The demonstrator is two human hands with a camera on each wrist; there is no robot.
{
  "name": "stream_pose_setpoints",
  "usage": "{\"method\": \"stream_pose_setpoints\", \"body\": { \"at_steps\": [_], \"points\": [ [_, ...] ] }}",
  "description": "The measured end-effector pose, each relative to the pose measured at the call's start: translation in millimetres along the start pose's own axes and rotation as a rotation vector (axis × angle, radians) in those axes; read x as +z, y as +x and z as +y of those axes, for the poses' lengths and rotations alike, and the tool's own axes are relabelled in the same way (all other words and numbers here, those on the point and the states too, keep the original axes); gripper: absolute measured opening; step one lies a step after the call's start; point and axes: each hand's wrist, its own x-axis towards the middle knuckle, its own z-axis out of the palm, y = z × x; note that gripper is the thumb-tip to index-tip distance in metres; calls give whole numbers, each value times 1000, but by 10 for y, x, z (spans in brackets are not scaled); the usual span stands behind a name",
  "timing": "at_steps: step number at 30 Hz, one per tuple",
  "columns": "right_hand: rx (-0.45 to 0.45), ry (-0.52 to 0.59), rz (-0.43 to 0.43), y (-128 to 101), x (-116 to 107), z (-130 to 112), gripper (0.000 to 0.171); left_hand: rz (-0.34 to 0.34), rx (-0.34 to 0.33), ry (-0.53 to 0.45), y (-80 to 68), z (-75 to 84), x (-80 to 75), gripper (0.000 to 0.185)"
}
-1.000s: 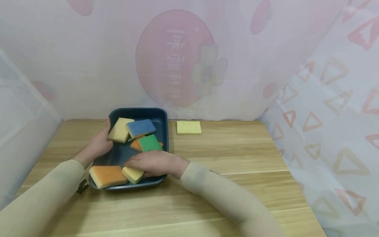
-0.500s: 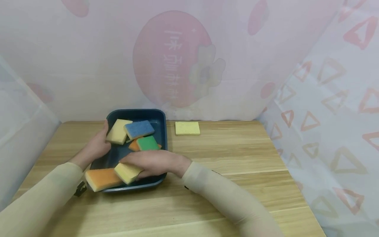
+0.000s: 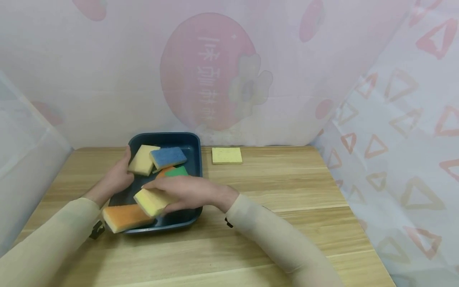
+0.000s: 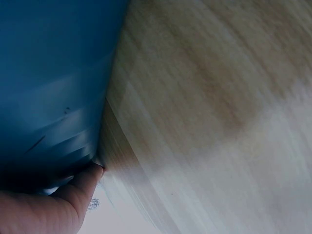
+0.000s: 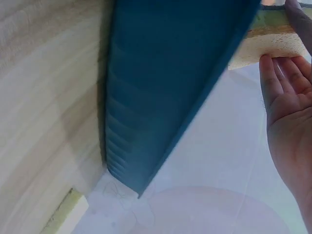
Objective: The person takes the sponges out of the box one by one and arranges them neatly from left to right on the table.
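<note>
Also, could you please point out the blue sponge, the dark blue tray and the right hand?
blue sponge [image 3: 167, 157], head view, top face.
dark blue tray [image 3: 196, 140], head view, far right rim.
right hand [image 3: 190, 192], head view, back of hand.

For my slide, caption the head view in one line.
Right hand lifts a yellow sponge from a blue tray of sponges while left hand holds its edge.

left hand [image 3: 118, 177] curled, right hand [image 3: 186, 193] gripping

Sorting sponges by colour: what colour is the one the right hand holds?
Pale yellow sponge, gripped by the right hand; clearest in the head view.
</note>
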Motion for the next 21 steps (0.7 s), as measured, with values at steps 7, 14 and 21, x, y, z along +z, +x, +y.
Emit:
{"method": "stream_pose_setpoints", "body": {
  "at_steps": [7, 14, 21],
  "points": [
    [15, 18, 74, -121, -174, 80, 87, -3, -1, -18, -18, 22, -14, 110],
    [61, 31, 169, -329, -396, 185, 84, -13, 15, -27, -31, 17, -33, 109],
    [173, 69, 222, -549, -566, 332, 90, -9, 18, -8, -38, 11, -46, 109]
  ]
}}
